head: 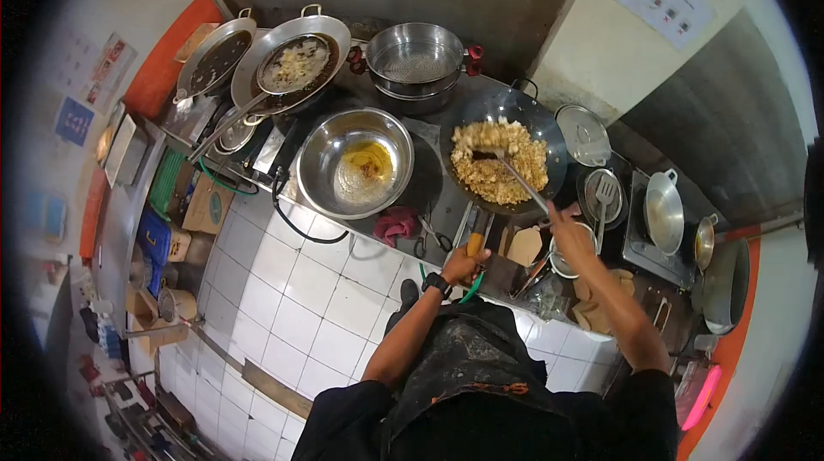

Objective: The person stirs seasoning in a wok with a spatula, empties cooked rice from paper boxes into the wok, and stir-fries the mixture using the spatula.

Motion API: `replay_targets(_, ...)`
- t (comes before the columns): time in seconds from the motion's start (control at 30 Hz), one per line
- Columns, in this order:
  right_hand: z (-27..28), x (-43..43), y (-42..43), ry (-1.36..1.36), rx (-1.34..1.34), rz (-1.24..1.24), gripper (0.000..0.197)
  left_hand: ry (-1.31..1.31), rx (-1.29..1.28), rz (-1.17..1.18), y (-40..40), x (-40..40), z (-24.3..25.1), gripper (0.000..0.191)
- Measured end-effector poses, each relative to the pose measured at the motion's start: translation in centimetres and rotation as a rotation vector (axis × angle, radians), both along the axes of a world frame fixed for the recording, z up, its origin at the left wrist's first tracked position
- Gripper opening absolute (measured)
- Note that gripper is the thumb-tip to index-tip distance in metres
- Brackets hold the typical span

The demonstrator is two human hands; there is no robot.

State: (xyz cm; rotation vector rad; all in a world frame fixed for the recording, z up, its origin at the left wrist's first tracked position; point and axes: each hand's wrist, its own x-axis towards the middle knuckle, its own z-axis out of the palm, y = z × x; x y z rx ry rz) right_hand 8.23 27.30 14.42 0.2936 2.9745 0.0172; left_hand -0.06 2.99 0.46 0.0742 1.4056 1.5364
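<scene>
A dark wok (504,100) holds a heap of browned fried rice (515,161). My left hand (462,266) is closed on the wok's wooden handle (475,244). The long metal handle of a wok spatula (524,184) is in my right hand (565,226); its head is down in the rice, partly covered and blurred. Left of the wok stands a wide steel bowl (310,165) with yellow oily liquid at its bottom. Between bowl and wok handle lie a red cloth (396,224) and scissors (438,235).
Behind the bowl stand a steel steamer pot (415,55) and a pan of dark oil (335,26) with a long-handled strainer (295,65) holding food bits. A slotted turner (605,203), glass lid (582,136) and small aluminium pan (664,213) are at the right.
</scene>
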Motion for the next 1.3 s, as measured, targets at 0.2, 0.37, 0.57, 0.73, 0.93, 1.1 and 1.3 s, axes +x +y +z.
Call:
replay_targets(0.2, 10.4, -0.1, -1.2, -0.088, -0.421, -0.041, 0.067, -0.016, -0.004, -0.041, -2.4, -2.1, -0.8, 0.044)
replay_targets(0.37, 6.9, 1.8, -2.1, -0.455, -0.948, -0.681, 0.055, 0.001, 0.008, -0.068, -2.2, -2.2, -0.8, 0.042)
replay_targets(0.57, 1.4, 4.6, -5.6, -0.231, -0.387, -0.201, 0.051, -0.019, 0.018, -0.089, -3.2, -3.3, -0.4, 0.038)
replay_targets(0.73, -3.2, -4.2, -9.0, -0.327, -0.473, -0.464, 0.052, 0.000, 0.045, -0.061, -3.8, -3.9, -0.4, 0.038)
replay_targets(0.93, -3.4, 2.6, -1.6, -0.296, -0.121, 0.258, 0.056, -0.066, -0.022, -0.174, -3.8, -5.2, 1.3, 0.036)
replay_targets(1.1, -0.9, -7.6, -8.6, -0.391, -0.457, -0.369, 0.056, -0.004, 0.080, -0.118, -3.2, -4.8, -1.4, 0.032)
replay_targets(1.3, 3.2, -4.0, -5.1, -0.530, -0.288, -0.270, 0.061, 0.044, 0.071, -0.051, -2.8, -2.8, -0.2, 0.033)
